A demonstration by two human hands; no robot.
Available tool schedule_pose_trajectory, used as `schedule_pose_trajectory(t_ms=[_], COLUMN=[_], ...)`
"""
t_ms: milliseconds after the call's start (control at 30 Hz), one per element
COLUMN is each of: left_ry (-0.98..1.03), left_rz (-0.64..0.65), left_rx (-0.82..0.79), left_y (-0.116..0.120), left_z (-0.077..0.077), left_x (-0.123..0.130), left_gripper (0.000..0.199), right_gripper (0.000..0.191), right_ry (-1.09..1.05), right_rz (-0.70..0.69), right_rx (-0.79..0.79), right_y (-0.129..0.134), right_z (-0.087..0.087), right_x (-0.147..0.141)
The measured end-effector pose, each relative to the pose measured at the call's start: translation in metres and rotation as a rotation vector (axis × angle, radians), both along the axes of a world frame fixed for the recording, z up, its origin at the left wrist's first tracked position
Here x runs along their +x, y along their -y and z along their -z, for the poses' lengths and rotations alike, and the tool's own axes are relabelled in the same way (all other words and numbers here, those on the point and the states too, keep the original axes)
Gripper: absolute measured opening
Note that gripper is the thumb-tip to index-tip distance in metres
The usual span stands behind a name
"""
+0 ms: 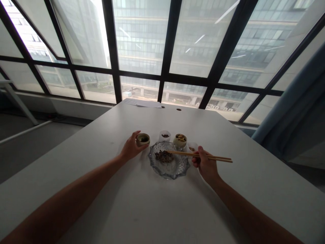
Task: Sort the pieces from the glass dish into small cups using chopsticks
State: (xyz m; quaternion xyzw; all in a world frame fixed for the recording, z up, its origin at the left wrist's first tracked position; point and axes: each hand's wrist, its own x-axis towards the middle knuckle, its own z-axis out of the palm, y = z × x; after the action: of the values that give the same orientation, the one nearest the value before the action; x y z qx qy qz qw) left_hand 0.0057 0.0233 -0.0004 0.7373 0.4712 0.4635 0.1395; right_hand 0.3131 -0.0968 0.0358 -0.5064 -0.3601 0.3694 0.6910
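My left hand (133, 146) grips a small round cup (139, 140) with something dark inside, just left of a scalloped glass plate (169, 174). A heap of dark, dried-looking bits (164, 156) lies on the left part of that plate. Held in my right hand (207, 166), a pair of wooden chopsticks (184, 154) reaches leftward over the plate, tips at the heap's upper edge. Whether the tips pinch a piece is too small to tell. Behind the plate stand a white cup (165, 136) with dark pieces and a round cup (179, 142) with yellowish pieces.
A further small white cup (193, 147) with brownish pieces is partly hidden by my right hand. Papers (142, 103) lie at the far edge of the white table (157, 213), near two round dark spots. Large windows rise beyond; a blue curtain (291, 101) hangs at right.
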Motion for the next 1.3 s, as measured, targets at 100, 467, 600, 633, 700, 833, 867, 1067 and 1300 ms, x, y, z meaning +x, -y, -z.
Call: schedule_pose_trajectory(t_ms=[100, 467, 600, 633, 700, 833, 867, 1067, 1300], left_ry=[0.025, -0.056, -0.069, -0.073, -0.081, -0.080, -0.072, -0.007, 0.035], left_rz=[0.034, 0.072, 0.082, 0.082, 0.084, 0.091, 0.096, 0.113, 0.089], left_rx=[0.039, 0.168, 0.180, 0.183, 0.192, 0.207, 0.208, 0.157, 0.123], left_y=[0.001, 0.009, 0.012, 0.013, 0.013, 0.013, 0.013, 0.013, 0.011], left_z=[-0.001, -0.009, -0.012, -0.013, -0.013, -0.012, -0.012, -0.012, -0.010], left_x=[0.000, 0.000, 0.001, 0.001, 0.001, 0.001, 0.001, 0.001, 0.001], left_gripper=[0.077, 0.066, 0.064, 0.064, 0.064, 0.064, 0.063, 0.064, 0.065], right_gripper=[0.063, 0.061, 0.058, 0.057, 0.057, 0.056, 0.055, 0.049, 0.043], right_ry=[-0.055, -0.109, -0.122, -0.133, -0.156, -0.190, -0.200, -0.228, -0.299], right_rz=[-0.017, -0.029, -0.037, -0.032, -0.024, -0.025, -0.020, -0.003, 0.057], right_rx=[-0.017, -0.020, -0.014, -0.015, -0.019, -0.029, -0.035, -0.051, -0.037], right_y=[0.004, 0.010, 0.009, 0.009, 0.008, 0.006, 0.005, 0.001, 0.000], right_z=[0.004, 0.006, 0.008, 0.009, 0.010, 0.011, 0.012, 0.015, 0.016], right_x=[-0.005, -0.016, -0.013, -0.013, -0.012, -0.010, -0.010, -0.002, 0.000])
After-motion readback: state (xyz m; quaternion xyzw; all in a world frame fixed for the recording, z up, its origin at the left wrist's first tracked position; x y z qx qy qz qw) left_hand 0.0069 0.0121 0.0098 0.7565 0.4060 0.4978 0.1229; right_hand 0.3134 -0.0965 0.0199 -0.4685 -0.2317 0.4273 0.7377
